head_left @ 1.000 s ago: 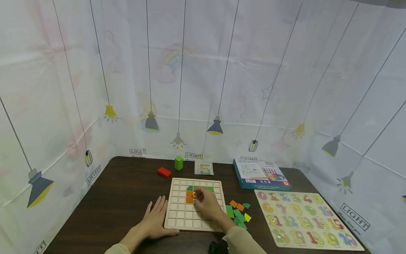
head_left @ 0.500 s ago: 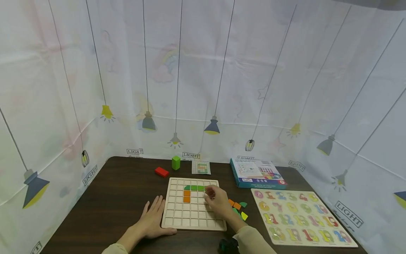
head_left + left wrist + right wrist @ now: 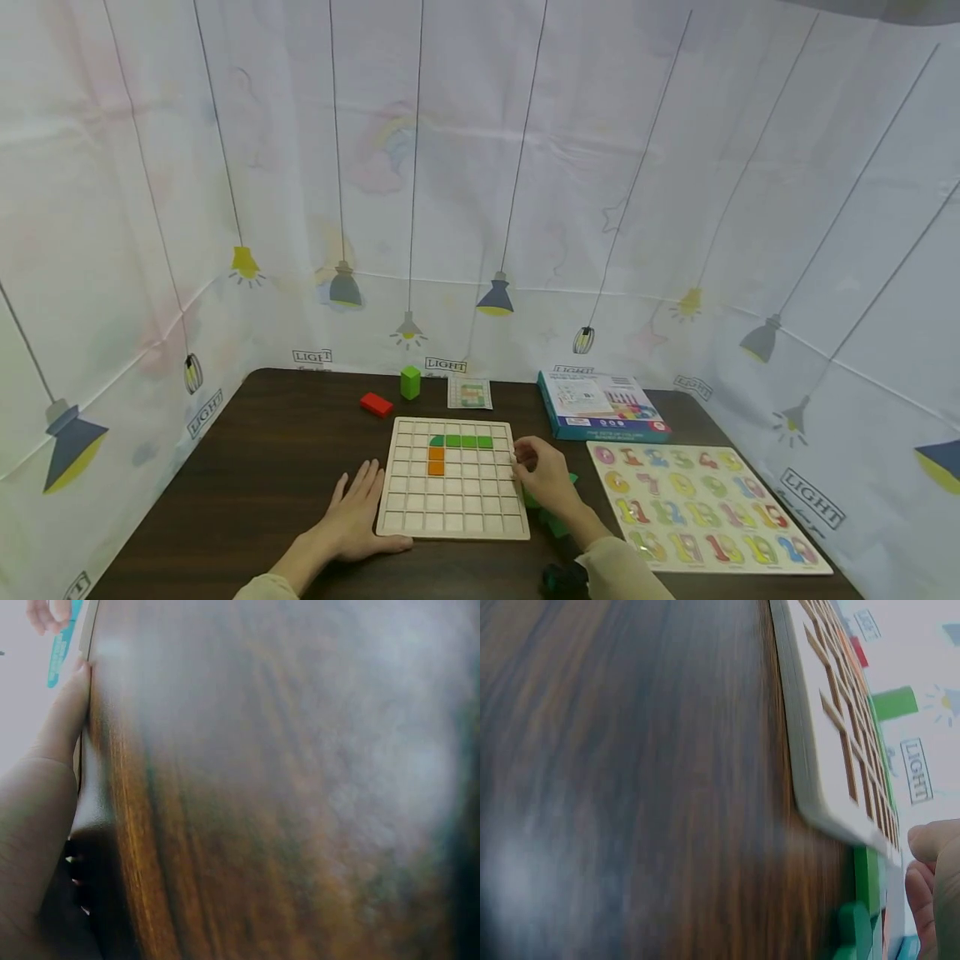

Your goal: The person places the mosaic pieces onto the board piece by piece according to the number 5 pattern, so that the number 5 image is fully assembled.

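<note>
A pale wooden grid board [image 3: 450,500] lies on the dark table [image 3: 285,450]. In it sit a row of green pieces [image 3: 461,441] and two orange squares [image 3: 436,461] below the row's left end. My left hand [image 3: 360,515] rests flat on the table, fingers straight, touching the board's left edge [image 3: 88,630]. My right hand [image 3: 543,479] hovers just off the board's right edge, over loose green pieces [image 3: 553,523], fingers [image 3: 930,889] loosely curled with no piece seen in them. The board's edge [image 3: 810,772] and green pieces [image 3: 866,881] show in the right wrist view.
A number puzzle board [image 3: 705,508] lies at the right. Behind it is a blue box [image 3: 600,408]. A red block [image 3: 375,405], a green block [image 3: 409,382] and a small pattern card [image 3: 470,393] sit behind the grid board. White curtains surround the table.
My right hand has left the middle of the board and moved right, off its edge, to the loose pieces. The whole green row is uncovered. The left hand has stayed put.
</note>
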A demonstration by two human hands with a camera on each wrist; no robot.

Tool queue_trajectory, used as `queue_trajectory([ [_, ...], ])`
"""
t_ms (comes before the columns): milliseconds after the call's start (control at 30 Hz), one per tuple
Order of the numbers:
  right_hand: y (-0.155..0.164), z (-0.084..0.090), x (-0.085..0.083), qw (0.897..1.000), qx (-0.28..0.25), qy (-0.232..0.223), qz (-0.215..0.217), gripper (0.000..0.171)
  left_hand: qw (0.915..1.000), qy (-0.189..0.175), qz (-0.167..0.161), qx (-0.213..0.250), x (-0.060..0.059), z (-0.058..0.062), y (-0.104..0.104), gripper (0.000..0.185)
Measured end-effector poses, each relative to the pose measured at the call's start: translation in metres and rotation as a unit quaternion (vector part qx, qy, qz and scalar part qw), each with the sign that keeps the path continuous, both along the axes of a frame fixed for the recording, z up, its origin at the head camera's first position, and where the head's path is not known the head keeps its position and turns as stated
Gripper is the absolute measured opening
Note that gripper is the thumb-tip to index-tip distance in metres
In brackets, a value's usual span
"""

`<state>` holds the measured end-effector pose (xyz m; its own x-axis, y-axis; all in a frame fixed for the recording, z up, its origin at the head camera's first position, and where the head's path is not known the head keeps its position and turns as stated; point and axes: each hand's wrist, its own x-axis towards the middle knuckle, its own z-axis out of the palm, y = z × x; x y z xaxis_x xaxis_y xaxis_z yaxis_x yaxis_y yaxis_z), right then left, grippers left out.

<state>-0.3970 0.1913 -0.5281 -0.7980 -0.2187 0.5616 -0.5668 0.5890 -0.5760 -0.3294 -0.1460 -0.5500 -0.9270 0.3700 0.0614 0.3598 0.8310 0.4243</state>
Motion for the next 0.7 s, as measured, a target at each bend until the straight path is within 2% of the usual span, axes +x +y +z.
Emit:
queue_trajectory([
  [167,0.011,-0.002,0.000,0.999,0.011,0.007,-0.030,0.029,1.0000,0.004,0.003,-0.007,-0.002,-0.003,0.000,0.122],
  [333,0.020,-0.002,0.000,0.998,0.015,-0.022,-0.056,0.028,1.0000,0.004,0.005,-0.005,-0.002,-0.004,-0.001,0.120],
  [567,0.031,-0.001,0.002,0.995,0.035,-0.052,-0.080,0.029,1.0000,-0.008,0.002,-0.001,0.003,0.006,0.001,0.118],
  [700,0.035,-0.003,0.003,0.995,0.040,-0.039,-0.077,0.031,1.0000,-0.008,0.000,0.004,0.004,0.009,0.002,0.118],
])
